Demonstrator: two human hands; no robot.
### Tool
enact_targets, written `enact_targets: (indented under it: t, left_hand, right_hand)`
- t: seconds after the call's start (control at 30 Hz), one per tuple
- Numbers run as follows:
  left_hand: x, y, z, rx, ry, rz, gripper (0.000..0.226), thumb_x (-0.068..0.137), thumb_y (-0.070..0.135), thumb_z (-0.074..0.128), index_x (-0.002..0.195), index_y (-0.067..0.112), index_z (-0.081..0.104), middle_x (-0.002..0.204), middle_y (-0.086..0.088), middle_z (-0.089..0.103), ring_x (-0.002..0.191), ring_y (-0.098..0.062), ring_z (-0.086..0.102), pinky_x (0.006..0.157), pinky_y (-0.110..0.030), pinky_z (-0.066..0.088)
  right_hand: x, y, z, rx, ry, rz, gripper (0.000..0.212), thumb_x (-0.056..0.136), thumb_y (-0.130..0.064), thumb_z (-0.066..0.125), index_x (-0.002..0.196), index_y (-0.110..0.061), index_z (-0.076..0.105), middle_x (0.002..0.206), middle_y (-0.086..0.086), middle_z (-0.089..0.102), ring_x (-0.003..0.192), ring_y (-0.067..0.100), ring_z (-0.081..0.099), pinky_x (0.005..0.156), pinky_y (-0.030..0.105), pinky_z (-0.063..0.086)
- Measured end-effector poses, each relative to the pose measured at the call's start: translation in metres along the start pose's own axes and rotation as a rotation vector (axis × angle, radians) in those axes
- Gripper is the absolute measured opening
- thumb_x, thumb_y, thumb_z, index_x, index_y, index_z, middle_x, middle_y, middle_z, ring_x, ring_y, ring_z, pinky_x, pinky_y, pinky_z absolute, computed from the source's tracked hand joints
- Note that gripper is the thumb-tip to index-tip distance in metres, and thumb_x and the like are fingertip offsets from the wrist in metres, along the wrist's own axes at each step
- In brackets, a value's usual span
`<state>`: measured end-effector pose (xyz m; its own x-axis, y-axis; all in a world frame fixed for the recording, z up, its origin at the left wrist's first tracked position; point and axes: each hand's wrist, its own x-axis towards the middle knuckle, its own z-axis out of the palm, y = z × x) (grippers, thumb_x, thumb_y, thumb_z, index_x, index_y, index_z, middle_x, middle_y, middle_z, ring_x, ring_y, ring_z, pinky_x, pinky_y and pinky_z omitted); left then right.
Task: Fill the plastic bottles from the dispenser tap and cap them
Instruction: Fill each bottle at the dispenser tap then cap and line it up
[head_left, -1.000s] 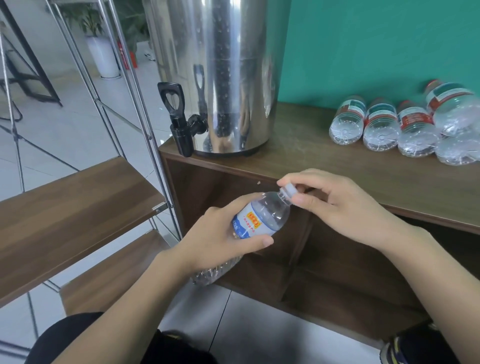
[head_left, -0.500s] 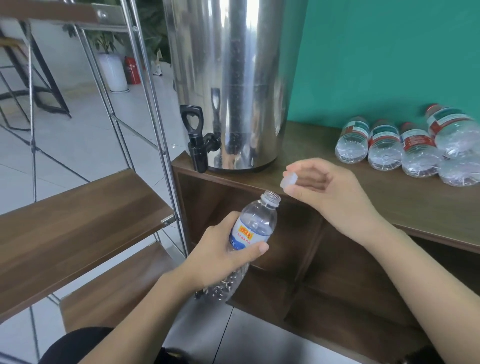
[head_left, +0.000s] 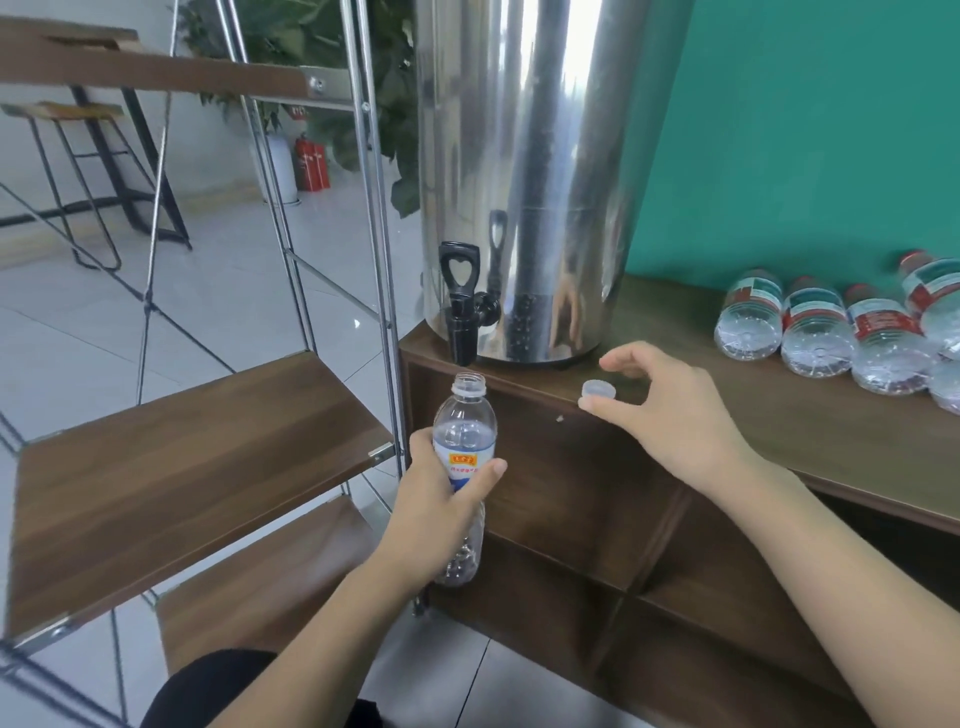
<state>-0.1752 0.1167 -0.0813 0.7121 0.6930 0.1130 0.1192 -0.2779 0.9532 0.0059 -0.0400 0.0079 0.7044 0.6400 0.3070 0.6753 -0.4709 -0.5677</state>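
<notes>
Head view shows the left hand (head_left: 441, 512) wrapped around the label band of an uncapped plastic bottle (head_left: 464, 441), its grip closed on the middle of the body with the thumb across the front. Above that grip the open neck stands just under the black tap (head_left: 461, 312) of the steel dispenser (head_left: 524, 182), close but apparently not touching. Right of the grip, the right hand (head_left: 670, 415) pinches the loose cap (head_left: 598, 389) between thumb and fingertips, just above the front edge of the table (head_left: 779, 415).

The bottle looks empty and thin-walled, so it is probably very light now and likely to dent if squeezed; it should grow heavier as it fills. A hold at the label, or slightly below it, seems soundest, firm enough to stop slipping yet not crushing the walls and pushing water out. The cap is small and smooth, easily dropped, and is best pinched by its rim. Well beyond the right hand, more bottles (head_left: 821, 332) lie on their sides on the table.
</notes>
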Motion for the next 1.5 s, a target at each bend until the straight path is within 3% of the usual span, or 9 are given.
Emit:
enact_targets:
  t: [0.1, 0.23, 0.37, 0.47, 0.67, 0.9, 1.07, 1.27, 1.5]
  left_hand:
    - [0.003, 0.003, 0.0, -0.015, 0.031, 0.016, 0.051, 0.091, 0.041, 0.072, 0.124, 0.022, 0.038, 0.112, 0.008, 0.065, 0.098, -0.004, 0.066, 0.074, -0.008, 0.051]
    - [0.007, 0.003, -0.001, -0.019, 0.057, 0.043, 0.054, 0.091, 0.043, 0.071, 0.129, 0.025, 0.037, 0.116, 0.01, 0.063, 0.102, -0.005, 0.066, 0.082, -0.011, 0.054]
    - [0.012, 0.002, -0.002, -0.024, 0.072, 0.063, 0.057, 0.09, 0.047, 0.071, 0.131, 0.03, 0.035, 0.122, 0.01, 0.064, 0.107, -0.007, 0.065, 0.094, -0.025, 0.056]
    - [0.014, 0.002, 0.0, -0.022, 0.101, 0.104, 0.059, 0.086, 0.052, 0.07, 0.131, 0.034, 0.035, 0.122, 0.013, 0.063, 0.108, -0.004, 0.065, 0.091, -0.017, 0.054]
    - [0.017, -0.001, 0.004, -0.019, 0.154, 0.135, 0.056, 0.086, 0.057, 0.069, 0.129, 0.042, 0.036, 0.12, 0.02, 0.063, 0.106, 0.005, 0.062, 0.083, -0.004, 0.047]
    - [0.023, -0.007, 0.009, -0.03, 0.181, 0.152, 0.066, 0.081, 0.064, 0.066, 0.134, 0.036, 0.04, 0.124, 0.012, 0.064, 0.111, -0.009, 0.065, 0.095, -0.022, 0.055]
    - [0.023, -0.005, 0.011, -0.106, 0.201, 0.174, 0.049, 0.086, 0.041, 0.078, 0.124, 0.036, 0.047, 0.111, 0.012, 0.069, 0.099, -0.003, 0.067, 0.082, -0.013, 0.052]
    - [0.026, -0.003, 0.014, -0.127, 0.197, 0.171, 0.049, 0.084, 0.043, 0.08, 0.123, 0.04, 0.05, 0.11, 0.015, 0.069, 0.099, -0.001, 0.067, 0.084, -0.016, 0.054]
    - [0.027, -0.005, 0.012, -0.106, 0.215, 0.146, 0.057, 0.082, 0.045, 0.082, 0.128, 0.033, 0.051, 0.109, 0.017, 0.068, 0.097, 0.002, 0.066, 0.083, -0.015, 0.054]
  right_hand:
    - [-0.002, -0.022, -0.001, -0.02, 0.09, -0.081, 0.04, 0.085, -0.045, 0.077, 0.119, -0.03, 0.064, 0.116, -0.013, 0.066, 0.112, 0.006, 0.059, 0.095, 0.024, 0.043]
    - [0.008, -0.059, -0.003, 0.103, 0.143, -0.237, 0.038, 0.085, -0.05, 0.075, 0.117, -0.031, 0.066, 0.107, -0.02, 0.068, 0.098, -0.003, 0.063, 0.08, 0.004, 0.04]
    - [0.025, -0.099, -0.003, 0.188, 0.107, -0.349, 0.044, 0.087, -0.049, 0.075, 0.123, -0.026, 0.066, 0.107, -0.016, 0.069, 0.093, -0.004, 0.064, 0.077, 0.005, 0.043]
    - [0.036, -0.122, -0.003, 0.18, 0.096, -0.398, 0.033, 0.09, -0.043, 0.073, 0.118, -0.025, 0.07, 0.094, -0.015, 0.067, 0.08, -0.005, 0.06, 0.072, 0.004, 0.042]
    - [0.05, -0.136, 0.001, 0.133, 0.187, -0.438, 0.02, 0.092, -0.036, 0.072, 0.093, -0.019, 0.08, 0.079, -0.006, 0.07, 0.072, 0.007, 0.059, 0.069, 0.02, 0.047]
    - [0.046, -0.124, 0.014, -0.032, 0.424, -0.753, 0.019, 0.092, -0.031, 0.072, 0.094, -0.014, 0.081, 0.081, 0.002, 0.071, 0.081, 0.019, 0.058, 0.077, 0.017, 0.038]
    - [0.03, -0.108, 0.029, -0.09, 0.455, -1.035, 0.015, 0.088, -0.017, 0.079, 0.095, -0.004, 0.08, 0.086, 0.007, 0.07, 0.085, 0.018, 0.055, 0.081, 0.027, 0.049]
    - [0.012, -0.079, 0.021, 0.01, 0.347, -0.721, 0.036, 0.094, -0.038, 0.071, 0.12, -0.013, 0.072, 0.116, 0.0, 0.068, 0.109, 0.015, 0.062, 0.098, 0.029, 0.05]
    - [0.009, -0.007, -0.001, -0.189, 0.163, -0.278, 0.048, 0.094, -0.059, 0.056, 0.123, -0.023, 0.068, 0.115, -0.007, 0.066, 0.111, 0.013, 0.057, 0.096, 0.03, 0.045]
